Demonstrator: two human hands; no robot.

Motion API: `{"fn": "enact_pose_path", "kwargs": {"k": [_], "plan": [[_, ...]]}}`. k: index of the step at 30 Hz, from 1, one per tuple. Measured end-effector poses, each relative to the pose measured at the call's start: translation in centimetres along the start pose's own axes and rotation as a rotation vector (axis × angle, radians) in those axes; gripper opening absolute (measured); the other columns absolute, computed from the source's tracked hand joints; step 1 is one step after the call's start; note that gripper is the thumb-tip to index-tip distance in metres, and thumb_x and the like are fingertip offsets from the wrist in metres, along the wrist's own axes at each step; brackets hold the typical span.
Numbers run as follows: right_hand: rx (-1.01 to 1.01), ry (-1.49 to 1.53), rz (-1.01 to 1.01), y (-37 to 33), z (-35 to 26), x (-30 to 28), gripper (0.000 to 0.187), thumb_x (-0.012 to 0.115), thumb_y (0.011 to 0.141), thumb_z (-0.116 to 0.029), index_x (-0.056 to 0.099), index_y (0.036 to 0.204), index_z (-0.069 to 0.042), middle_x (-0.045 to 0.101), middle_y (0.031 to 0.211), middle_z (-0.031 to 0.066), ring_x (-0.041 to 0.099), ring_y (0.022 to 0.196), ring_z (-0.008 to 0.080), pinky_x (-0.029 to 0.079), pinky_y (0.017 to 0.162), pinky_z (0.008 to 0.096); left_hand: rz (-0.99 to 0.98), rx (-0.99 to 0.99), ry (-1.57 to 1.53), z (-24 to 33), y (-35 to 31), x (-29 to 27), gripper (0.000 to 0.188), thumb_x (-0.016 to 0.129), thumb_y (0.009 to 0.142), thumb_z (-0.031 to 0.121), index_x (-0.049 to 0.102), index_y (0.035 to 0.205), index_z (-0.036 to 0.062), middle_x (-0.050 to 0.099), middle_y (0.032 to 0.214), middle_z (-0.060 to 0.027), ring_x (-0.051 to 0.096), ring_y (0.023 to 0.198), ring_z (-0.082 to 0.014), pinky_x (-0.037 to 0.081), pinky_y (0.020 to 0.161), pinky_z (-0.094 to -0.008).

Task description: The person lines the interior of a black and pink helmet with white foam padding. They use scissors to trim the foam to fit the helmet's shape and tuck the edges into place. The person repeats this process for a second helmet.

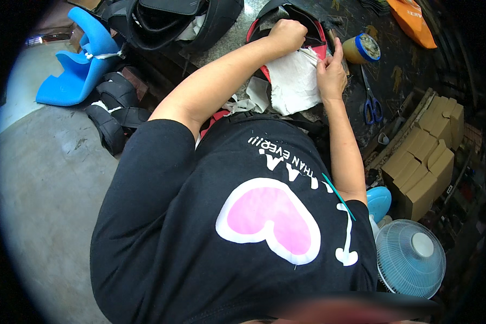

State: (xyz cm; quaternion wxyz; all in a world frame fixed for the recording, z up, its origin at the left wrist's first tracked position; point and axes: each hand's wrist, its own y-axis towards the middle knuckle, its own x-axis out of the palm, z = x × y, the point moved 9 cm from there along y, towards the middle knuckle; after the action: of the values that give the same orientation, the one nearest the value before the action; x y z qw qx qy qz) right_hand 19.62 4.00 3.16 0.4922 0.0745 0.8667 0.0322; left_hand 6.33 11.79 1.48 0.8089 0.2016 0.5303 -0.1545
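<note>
A black, curved piece with red edging point(257, 33) lies on the dark worktable in front of me. I cannot make out its kind. White cloth point(294, 81) hangs over its near side. My left hand point(287, 38) is closed in a fist above the cloth, inside the piece's rim; what it pinches is hidden. My right hand point(332, 78) holds the cloth's right edge with the thumb in front, one finger pointing up along the red edging. To the right of that hand stand a jar with a blue rim point(362, 48) and blue-handled scissors point(372, 109).
Black padded pieces point(170, 24) are piled at the far left, beside a curled blue foam sheet point(81, 70). More black pieces point(113, 108) hang by the table's left edge. An orange bag point(412, 21) lies far right. Cardboard boxes point(421, 156) and a fan point(410, 259) stand at right.
</note>
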Motion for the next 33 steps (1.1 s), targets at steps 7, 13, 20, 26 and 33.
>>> {"fn": "enact_pose_path", "kwargs": {"k": [7, 13, 20, 26, 33], "plan": [[-0.424, -0.247, 0.246, -0.9, -3.7, -1.2, 0.086, 0.065, 0.079, -0.005, 0.023, 0.154, -0.011, 0.066, 0.081, 0.0042, 0.064, 0.071, 0.0247, 0.052, 0.069, 0.0402, 0.103, 0.094, -0.195, 1.1, -1.1, -1.1, 0.01, 0.06, 0.083, 0.011, 0.064, 0.091, 0.0145, 0.065, 0.091, -0.0086, 0.067, 0.08, -0.0314, 0.054, 0.072, -0.0427], [-0.201, 0.135, 0.041, 0.0, -1.3, 0.3, 0.094, 0.067, 0.077, -0.002, 0.017, 0.156, -0.011, 0.068, 0.086, 0.0027, 0.066, 0.075, 0.0177, 0.053, 0.071, 0.0321, 0.046, 0.116, -0.166, 0.8, -1.2, 0.0, 0.022, 0.061, 0.082, 0.011, 0.071, 0.098, 0.0213, 0.063, 0.09, -0.0082, 0.066, 0.081, -0.0297, 0.054, 0.072, -0.0418], [0.162, 0.376, -0.087, 1.4, 0.9, 1.9, 0.099, 0.072, 0.081, -0.009, 0.006, 0.156, -0.007, 0.07, 0.085, 0.0048, 0.062, 0.069, 0.0103, 0.051, 0.067, 0.0265, 0.044, 0.083, -0.208, 0.6, -0.7, 0.3, 0.028, 0.062, 0.081, 0.01, 0.074, 0.104, 0.0228, 0.065, 0.092, -0.0081, 0.067, 0.085, -0.0294, 0.054, 0.076, -0.0416], [0.127, 0.354, 0.035, 1.8, 0.4, 2.7, 0.099, 0.075, 0.078, -0.009, 0.012, 0.154, -0.005, 0.067, 0.078, 0.0031, 0.061, 0.067, 0.0105, 0.05, 0.065, 0.0263, 0.052, 0.109, -0.222, 0.9, -0.7, 0.3, 0.029, 0.061, 0.081, 0.009, 0.075, 0.103, 0.0201, 0.066, 0.092, -0.0077, 0.067, 0.085, -0.0295, 0.054, 0.077, -0.0417], [0.137, 0.2, 0.058, 2.3, 1.1, 2.3, 0.094, 0.075, 0.077, -0.013, 0.019, 0.153, -0.01, 0.066, 0.076, 0.0006, 0.063, 0.068, 0.0174, 0.049, 0.069, 0.0336, 0.001, 0.096, -0.206, 1.1, -1.1, 0.6, 0.028, 0.067, 0.079, 0.016, 0.075, 0.106, 0.0199, 0.065, 0.094, -0.0082, 0.066, 0.088, -0.029, 0.053, 0.079, -0.042]]}}
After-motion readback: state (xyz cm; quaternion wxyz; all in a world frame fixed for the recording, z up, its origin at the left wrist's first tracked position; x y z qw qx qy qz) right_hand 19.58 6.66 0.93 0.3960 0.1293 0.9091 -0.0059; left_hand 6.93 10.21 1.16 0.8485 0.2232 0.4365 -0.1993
